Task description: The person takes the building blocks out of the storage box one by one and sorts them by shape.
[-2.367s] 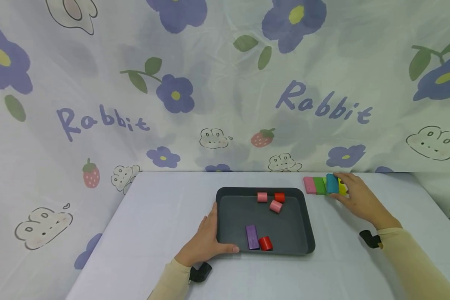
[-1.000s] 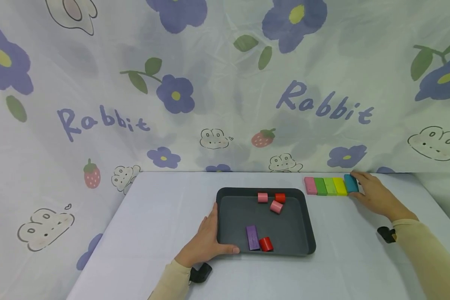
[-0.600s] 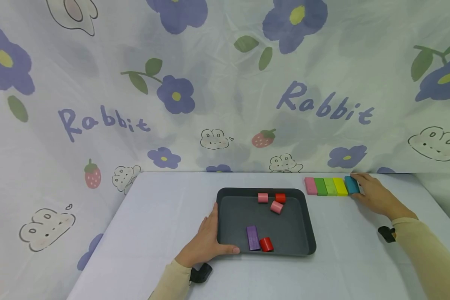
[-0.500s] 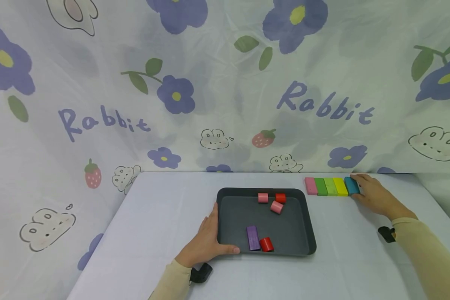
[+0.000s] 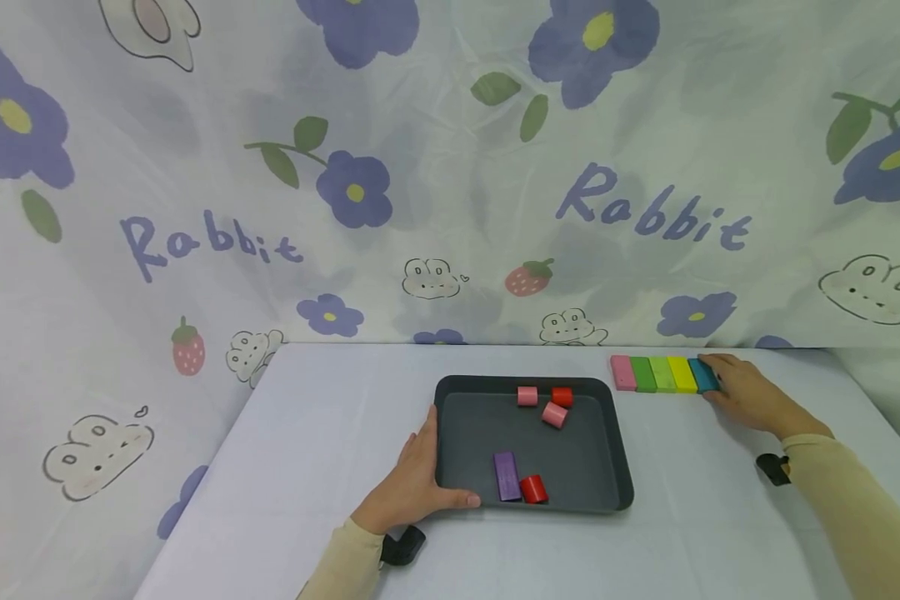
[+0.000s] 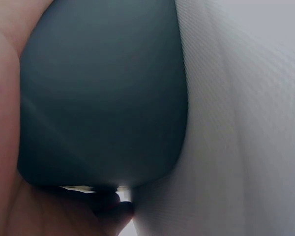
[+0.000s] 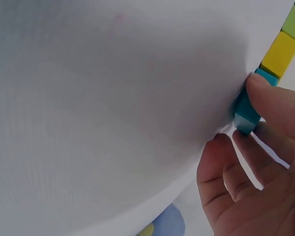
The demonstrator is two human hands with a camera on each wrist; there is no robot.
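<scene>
My right hand (image 5: pixel 750 390) pinches a blue rectangular block (image 5: pixel 702 375) at the right end of a row of blocks. In the right wrist view, the thumb presses one side of the blue block (image 7: pixel 247 105), and fingertips are at its near end. Beside it lie a yellow block (image 5: pixel 682 375), a light green block (image 5: pixel 662 375), a green block (image 5: pixel 642 375) and a pink block (image 5: pixel 623 373). My left hand (image 5: pixel 408 483) holds the near left corner of a dark grey tray (image 5: pixel 622 467), fingers along its left side, thumb on its front rim.
Inside the tray lie a purple block (image 5: pixel 507 477), a red cylinder (image 5: pixel 534 489) beside it, another red cylinder (image 5: pixel 562 397), and two pink cylinders, one at the back wall (image 5: pixel 527 396). A patterned curtain (image 5: pixel 450 208) rises behind the white table (image 5: pixel 330 417).
My right hand has carried the blue block rightward from over the row to its right end, beside the yellow block, and lowered it there. The left hand and tray stay put.
</scene>
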